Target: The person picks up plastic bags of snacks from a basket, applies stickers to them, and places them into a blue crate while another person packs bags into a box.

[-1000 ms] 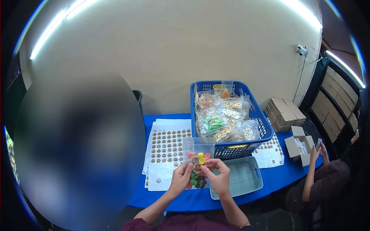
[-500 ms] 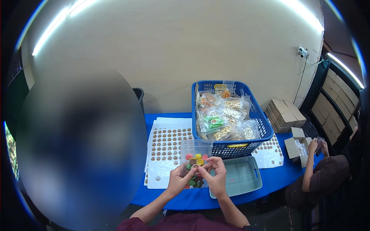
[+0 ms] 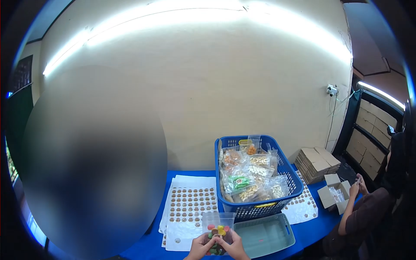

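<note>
A clear zip bag [image 3: 218,218] of round, multicoloured sweets is held upright near the bottom of the view. My left hand [image 3: 201,247] grips its left side, and my right hand [image 3: 234,246] grips its right side. Both thumbs meet on the front of the bag, over a small round sticker that they partly cover. The lower bag is partly hidden by my hands. Behind it lie white sheets of round brown stickers [image 3: 189,223]. To the right of my hands is a grey-green plastic tray [image 3: 286,243].
A blue perforated basket [image 3: 295,190] full of snack bags stands behind the tray. Flattened cardboard boxes [image 3: 318,162] and an open carton [image 3: 324,198] of clear bags sit at right. Beside them a co-worker's hands [image 3: 358,187] are raised. A blurred area covers the left.
The view has tilted upward, so the table and my hands appear lower. My right hand's fingers, earlier raised at the bag's side, now close around it, with both thumbs together on the sticker.
</note>
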`<act>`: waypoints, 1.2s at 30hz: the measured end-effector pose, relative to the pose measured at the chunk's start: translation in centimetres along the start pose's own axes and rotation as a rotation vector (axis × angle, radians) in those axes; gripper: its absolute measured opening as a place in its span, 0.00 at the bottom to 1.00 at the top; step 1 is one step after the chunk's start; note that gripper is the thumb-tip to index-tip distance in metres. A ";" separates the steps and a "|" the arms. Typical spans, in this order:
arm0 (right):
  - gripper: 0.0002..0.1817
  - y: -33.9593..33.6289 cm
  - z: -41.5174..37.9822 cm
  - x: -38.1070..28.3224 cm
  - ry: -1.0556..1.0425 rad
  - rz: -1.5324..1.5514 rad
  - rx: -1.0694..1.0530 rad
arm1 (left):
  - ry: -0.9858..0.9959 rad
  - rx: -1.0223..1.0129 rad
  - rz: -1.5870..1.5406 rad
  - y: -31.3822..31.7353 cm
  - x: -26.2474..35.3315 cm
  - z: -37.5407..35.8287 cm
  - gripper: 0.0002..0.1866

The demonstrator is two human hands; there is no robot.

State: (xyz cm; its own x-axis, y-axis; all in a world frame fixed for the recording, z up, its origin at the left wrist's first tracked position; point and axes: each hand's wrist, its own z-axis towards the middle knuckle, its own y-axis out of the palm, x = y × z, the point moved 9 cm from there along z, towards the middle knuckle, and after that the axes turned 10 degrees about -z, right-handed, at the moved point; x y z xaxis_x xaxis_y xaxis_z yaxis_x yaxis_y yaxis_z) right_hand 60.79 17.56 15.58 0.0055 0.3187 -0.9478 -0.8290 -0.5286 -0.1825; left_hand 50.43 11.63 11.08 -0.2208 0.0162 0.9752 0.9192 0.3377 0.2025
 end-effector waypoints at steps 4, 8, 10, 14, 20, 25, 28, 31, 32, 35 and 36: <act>0.12 0.4 -0.9 3.5 0.075 0.199 0.072 | 0.086 -0.035 -0.261 1.1 -2.0 -0.1 0.16; 0.14 0.5 -1.9 5.5 0.193 0.347 0.087 | -0.050 -0.061 -0.301 0.9 -5.0 -0.5 0.16; 0.15 0.7 -2.4 5.7 0.271 0.368 0.067 | -0.076 -0.119 -0.297 0.4 -5.6 -0.9 0.20; 0.14 1.7 -2.2 3.9 0.272 0.328 0.098 | -0.155 -0.121 -0.165 -0.2 -3.7 -1.4 0.22; 0.11 4.0 -1.4 2.5 0.265 0.373 0.124 | -0.080 -0.142 -0.154 -1.9 -0.6 -1.5 0.22; 0.12 6.2 -1.3 2.7 0.207 0.345 0.157 | -0.096 -0.169 -0.182 -3.7 -0.4 -1.9 0.19; 0.13 7.7 -1.7 3.3 0.192 0.339 0.171 | -0.068 -0.181 -0.213 -5.4 -2.3 -1.7 0.20; 0.13 9.8 -1.8 5.8 0.214 0.400 0.173 | -0.104 -0.126 -0.183 -7.3 -3.0 -1.7 0.18; 0.13 10.5 -1.8 6.1 0.204 0.417 0.175 | -0.143 -0.073 -0.158 -8.1 -3.0 -1.6 0.17; 0.13 10.7 -1.5 4.9 0.166 0.259 0.180 | -0.177 0.032 -0.086 -9.0 -1.6 -1.8 0.16; 0.13 10.5 -1.3 4.5 0.151 0.172 0.183 | -0.174 0.056 -0.062 -9.0 -1.3 -1.9 0.16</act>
State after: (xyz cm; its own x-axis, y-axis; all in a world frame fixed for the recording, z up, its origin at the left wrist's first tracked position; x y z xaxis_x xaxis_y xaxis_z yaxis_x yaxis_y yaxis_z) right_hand 52.83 12.37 9.07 -0.0717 0.1087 -0.9915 -0.9120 -0.4096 0.0211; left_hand 43.06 6.80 8.19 -0.3338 0.1547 0.9299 0.8835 0.3952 0.2514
